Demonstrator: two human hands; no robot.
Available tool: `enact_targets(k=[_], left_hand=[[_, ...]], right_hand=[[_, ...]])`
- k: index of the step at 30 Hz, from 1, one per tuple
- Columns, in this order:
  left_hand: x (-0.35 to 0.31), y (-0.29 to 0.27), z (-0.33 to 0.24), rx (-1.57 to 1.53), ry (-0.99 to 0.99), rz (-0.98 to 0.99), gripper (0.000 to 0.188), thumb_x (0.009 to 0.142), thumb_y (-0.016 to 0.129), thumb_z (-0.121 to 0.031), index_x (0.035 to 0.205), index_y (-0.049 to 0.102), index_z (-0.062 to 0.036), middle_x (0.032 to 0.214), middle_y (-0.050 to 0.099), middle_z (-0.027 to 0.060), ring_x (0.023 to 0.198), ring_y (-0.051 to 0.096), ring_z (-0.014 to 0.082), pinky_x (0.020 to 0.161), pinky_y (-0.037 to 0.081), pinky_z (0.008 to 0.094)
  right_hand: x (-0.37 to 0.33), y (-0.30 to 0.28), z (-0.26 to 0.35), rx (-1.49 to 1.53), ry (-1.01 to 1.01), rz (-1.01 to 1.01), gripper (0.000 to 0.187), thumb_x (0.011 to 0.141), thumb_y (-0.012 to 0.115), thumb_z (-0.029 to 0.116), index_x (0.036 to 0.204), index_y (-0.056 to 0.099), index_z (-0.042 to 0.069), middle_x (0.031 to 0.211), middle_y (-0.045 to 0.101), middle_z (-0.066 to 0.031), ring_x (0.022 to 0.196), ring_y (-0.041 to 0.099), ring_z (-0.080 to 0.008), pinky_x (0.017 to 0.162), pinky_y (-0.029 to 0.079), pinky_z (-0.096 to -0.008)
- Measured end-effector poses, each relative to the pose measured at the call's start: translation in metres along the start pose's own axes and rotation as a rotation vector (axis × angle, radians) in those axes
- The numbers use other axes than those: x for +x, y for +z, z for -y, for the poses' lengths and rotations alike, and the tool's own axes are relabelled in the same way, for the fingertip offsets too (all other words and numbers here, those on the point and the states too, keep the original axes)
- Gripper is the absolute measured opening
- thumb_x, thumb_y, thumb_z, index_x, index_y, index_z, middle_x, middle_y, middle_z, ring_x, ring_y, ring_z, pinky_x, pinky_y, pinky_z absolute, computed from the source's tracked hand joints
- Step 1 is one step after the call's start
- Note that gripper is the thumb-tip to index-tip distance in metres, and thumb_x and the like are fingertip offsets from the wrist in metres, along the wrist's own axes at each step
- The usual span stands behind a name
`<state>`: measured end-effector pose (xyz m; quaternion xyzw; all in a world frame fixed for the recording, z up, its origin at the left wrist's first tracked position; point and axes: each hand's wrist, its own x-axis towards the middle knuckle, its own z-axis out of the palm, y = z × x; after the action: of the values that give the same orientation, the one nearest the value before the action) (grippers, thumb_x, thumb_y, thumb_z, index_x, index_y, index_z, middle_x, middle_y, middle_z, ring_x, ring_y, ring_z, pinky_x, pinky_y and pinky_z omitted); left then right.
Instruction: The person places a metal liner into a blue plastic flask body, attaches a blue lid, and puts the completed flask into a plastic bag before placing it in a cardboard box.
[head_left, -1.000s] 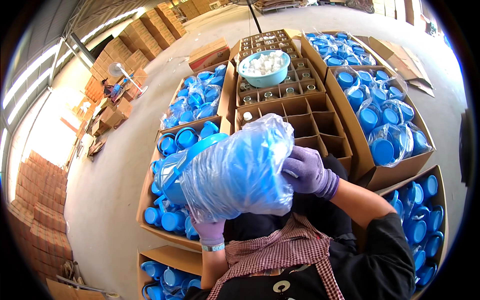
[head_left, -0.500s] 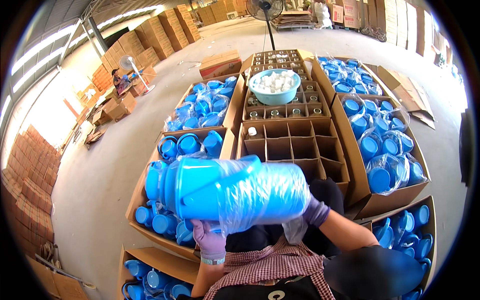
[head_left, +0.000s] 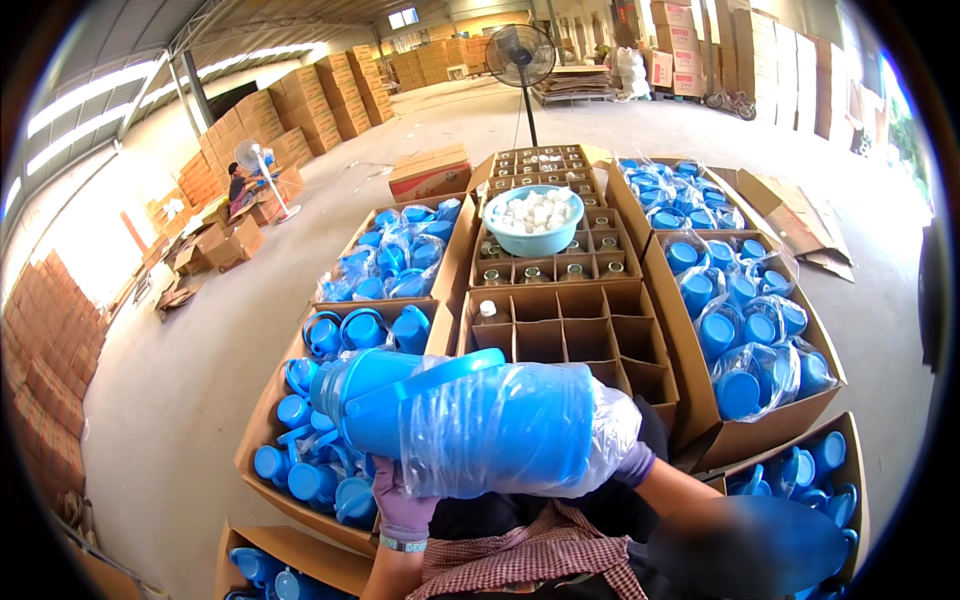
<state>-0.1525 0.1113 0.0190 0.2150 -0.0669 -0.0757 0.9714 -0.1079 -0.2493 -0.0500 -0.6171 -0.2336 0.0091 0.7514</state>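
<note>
A large blue thermos flask [head_left: 470, 420] with a carrying handle lies sideways across my lap, its lidded end to the left. A clear plastic bag [head_left: 610, 425] covers its middle and base end and bunches up at the right. My left hand [head_left: 402, 505], in a purple glove, grips the flask from below near the lidded end; its fingers are partly hidden. At the base end, my right hand [head_left: 634, 464], also gloved, is closed on the bagged bottom, with most fingers behind the plastic. In front stands a divided carton [head_left: 565, 300] holding one white-capped bottle [head_left: 490, 313].
Cartons of blue flask parts stand left [head_left: 262, 400] and right [head_left: 765, 435]. A light-blue basin [head_left: 535, 243] of white stoppers rests on farther divided cartons with glass bottles. Beyond stand a black fan [head_left: 520, 55] and, far left, a person [head_left: 240, 190] beside a white fan.
The view has tilted up, so the cartons sit lower in it. The flask stays held in both hands, now with its base end slightly lower and the bag more bunched around it.
</note>
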Motion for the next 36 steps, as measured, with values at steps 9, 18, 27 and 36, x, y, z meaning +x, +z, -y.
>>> enact_targets(k=[9, 18, 27, 36], left_hand=[[0.005, 0.015, 0.005, 0.199, 0.173, -0.1, 0.066, 0.1, 0.06, -0.052, 0.152, 0.046, -0.0118, 0.149, 0.056, 0.0114, 0.134, 0.054, 0.0359, 0.111, 0.043, 0.0617], [0.009, -0.004, 0.016, -0.044, -0.048, 0.144, 0.063, 0.105, 0.049, -0.053, 0.151, 0.047, -0.0087, 0.149, 0.055, 0.0129, 0.136, 0.053, 0.034, 0.111, 0.044, 0.057], [0.01, -0.016, -0.013, 0.304, 0.121, -0.036, 0.061, 0.103, 0.059, -0.041, 0.149, 0.045, -0.0027, 0.148, 0.056, 0.016, 0.131, 0.058, 0.0342, 0.109, 0.048, 0.0535], [0.046, 0.08, 0.006, 0.574, 0.064, -0.023, 0.037, 0.082, 0.082, -0.014, 0.115, 0.071, -0.0009, 0.093, 0.072, 0.0038, 0.075, 0.068, 0.0115, 0.065, 0.055, 0.0269]], right_hand=[[-0.045, 0.043, -0.039, -0.058, -0.098, -0.303, 0.059, 0.107, 0.056, 0.023, 0.157, 0.031, 0.008, 0.146, 0.056, -0.0108, 0.127, 0.06, -0.0246, 0.107, 0.051, -0.0395], [-0.025, 0.0, -0.022, 0.493, 0.213, -0.1, 0.05, 0.106, 0.059, 0.023, 0.151, 0.044, 0.006, 0.143, 0.059, -0.0117, 0.126, 0.061, -0.0244, 0.105, 0.053, -0.0365], [-0.031, -0.035, 0.094, -0.451, 0.353, -0.011, 0.02, 0.097, 0.063, 0.012, 0.113, 0.066, 0.003, 0.11, 0.07, -0.0114, 0.096, 0.068, -0.0223, 0.08, 0.058, -0.0343], [-0.032, -0.021, 0.007, -0.857, 0.041, -0.099, 0.026, 0.097, 0.061, 0.006, 0.122, 0.065, 0.001, 0.116, 0.067, -0.016, 0.109, 0.064, -0.0296, 0.096, 0.05, -0.04]])
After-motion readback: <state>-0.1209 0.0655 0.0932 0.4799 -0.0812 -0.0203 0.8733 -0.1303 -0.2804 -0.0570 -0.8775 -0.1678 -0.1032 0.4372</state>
